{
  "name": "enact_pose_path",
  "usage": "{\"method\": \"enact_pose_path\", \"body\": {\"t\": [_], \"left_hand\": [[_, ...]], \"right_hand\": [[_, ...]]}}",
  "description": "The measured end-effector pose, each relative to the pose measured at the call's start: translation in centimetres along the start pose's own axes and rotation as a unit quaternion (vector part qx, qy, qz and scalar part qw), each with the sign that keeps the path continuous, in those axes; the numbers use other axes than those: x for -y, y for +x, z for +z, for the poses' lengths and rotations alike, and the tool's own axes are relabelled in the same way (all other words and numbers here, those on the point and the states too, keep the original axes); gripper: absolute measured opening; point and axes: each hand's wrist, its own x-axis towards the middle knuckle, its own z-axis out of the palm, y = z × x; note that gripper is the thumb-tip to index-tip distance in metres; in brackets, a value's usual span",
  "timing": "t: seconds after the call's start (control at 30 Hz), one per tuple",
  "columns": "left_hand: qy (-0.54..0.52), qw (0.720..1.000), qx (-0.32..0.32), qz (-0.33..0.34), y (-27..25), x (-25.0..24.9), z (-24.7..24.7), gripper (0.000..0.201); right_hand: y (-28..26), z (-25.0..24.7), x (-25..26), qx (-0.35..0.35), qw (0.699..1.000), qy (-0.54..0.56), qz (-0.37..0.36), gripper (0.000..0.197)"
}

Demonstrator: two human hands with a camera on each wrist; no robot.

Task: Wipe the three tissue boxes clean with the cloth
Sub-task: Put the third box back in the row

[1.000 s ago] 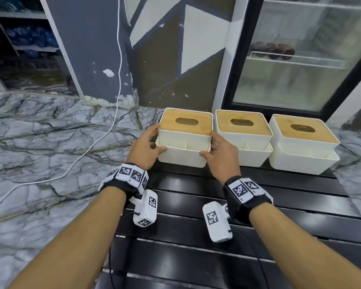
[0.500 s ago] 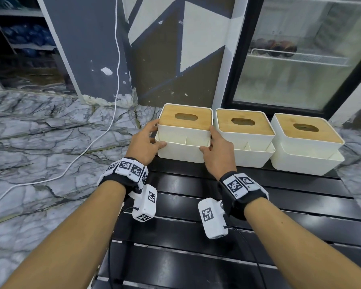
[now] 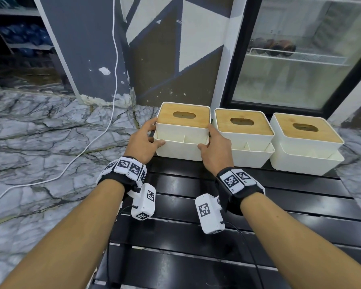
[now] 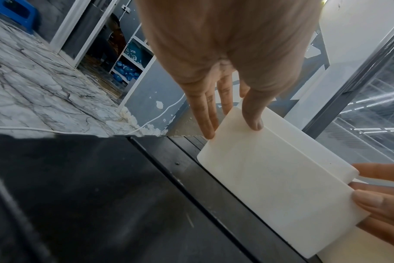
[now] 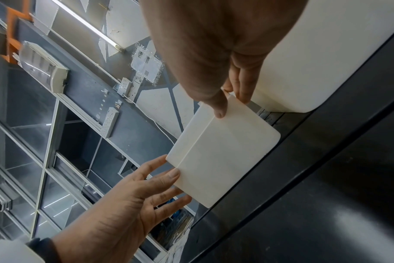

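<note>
both hands (image 3: pixel 143 140) (image 3: pixel 215 151) gripping left tissue box (image 3: pixel 181 132), black slatted table (image 3: pixel 227 205), marble floor (image 3: pixel 40 138)

Only a few letters can be read. In the left wrist view, a blue bag (image 4: pixel 135 53) on a white shelf has the white letters "ons" on it, and a bigger white word under them is too blurry to read. In the head view, the black bands on the left wrist (image 3: pixel 126 167) and the right wrist (image 3: pixel 233 180) carry small black-and-white square code marks. The white camera boxes under the left wrist (image 3: pixel 144 202) and the right wrist (image 3: pixel 208 213) carry the same kind of marks. In the right wrist view, see-through paper sheets (image 5: pixel 146 65) on the grey wall have print too small to read.
</note>
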Motion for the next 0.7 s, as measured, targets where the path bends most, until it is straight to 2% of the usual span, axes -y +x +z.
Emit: {"method": "enact_pose_path", "body": {"t": [0.3,0.53,0.6,0.7], "left_hand": [[0.001,1.0,-0.002,0.0,0.0,-0.2,0.1,0.074],[0.02,1.0,0.001,-0.006,-0.2,-0.9,-0.1,0.079],[0.044,0.999,-0.019,-0.001,-0.3,-1.6,0.0,0.078],[0.088,0.992,-0.085,0.044,-1.3,-3.3,0.4,0.067]], "right_hand": [[0.5,0.3,-0.4,0.007,1.0,0.003,-0.004,0.056],[-0.2,-0.5,0.0,0.002,1.0,0.017,-0.015,0.048],[-0.7,-1.3,0.3,-0.002,1.0,0.024,-0.021,0.045],[-1.4,-3.0,0.4,-0.026,0.999,0.03,-0.027,0.041]]}}
